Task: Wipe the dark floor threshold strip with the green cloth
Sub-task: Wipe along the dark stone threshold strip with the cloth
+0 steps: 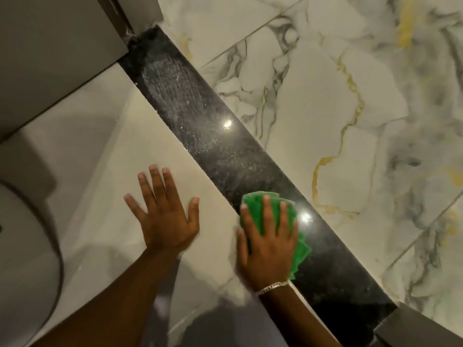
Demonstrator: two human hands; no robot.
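- The marble floor (325, 108), white with grey and yellow veins, fills the upper right; a plainer pale floor (112, 136) covers the lower left side.
- The dark threshold strip (213, 136) runs diagonally between the two floors, from the door frame (117, 18) at upper left down to a grey corner at lower right. Its upper stretch carries a whitish, dusty smear; the lower stretch looks glossy, with two bright light reflections on it.
- A curved white fixture (22, 259) sits at the left edge, possibly a toilet, though too little shows to be sure.
- The left hand (162, 219) lies flat on the pale floor, fingers spread and holding nothing, just beside the strip.
- The right hand (268, 246) presses palm-down on the green cloth (299, 249), fingers extended over it rather than curled around it.
- The green cloth is bunched on the strip's near edge, touching its dark surface.
- A silver bracelet (271, 287) circles the right wrist.
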